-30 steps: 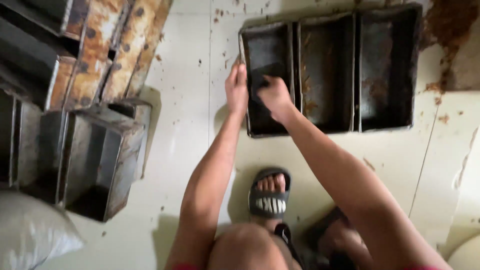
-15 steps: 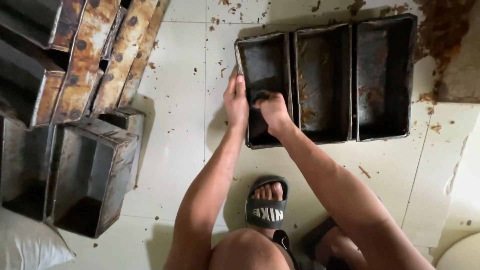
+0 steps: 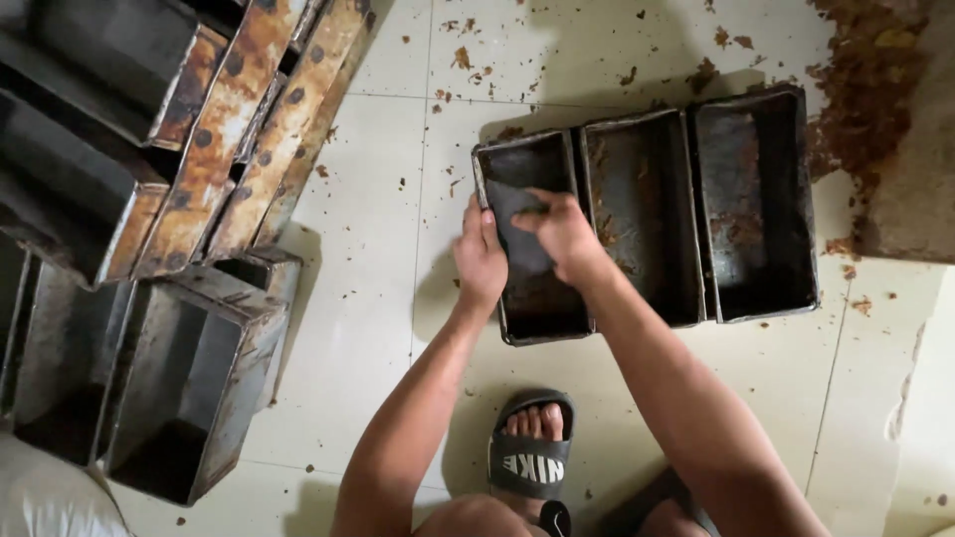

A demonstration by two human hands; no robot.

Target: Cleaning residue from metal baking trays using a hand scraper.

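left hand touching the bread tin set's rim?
Touching. Head view: left hand grips the left rim of the three-tin set; fingers overlap its edge, no gap.

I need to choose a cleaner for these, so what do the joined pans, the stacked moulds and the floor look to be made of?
The three-compartment pan looks like dark sheet metal, dull, with rusty brown residue inside. The stacked moulds seem the same metal: grey walls, rust-orange rims with round spots. The floor appears to be pale glazed tile, with thin joint lines and a slight sheen, littered with brown flakes.

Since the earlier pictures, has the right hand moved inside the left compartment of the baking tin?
No. The right hand stays in the upper half of the tin's left compartment, beside the left hand on its rim.
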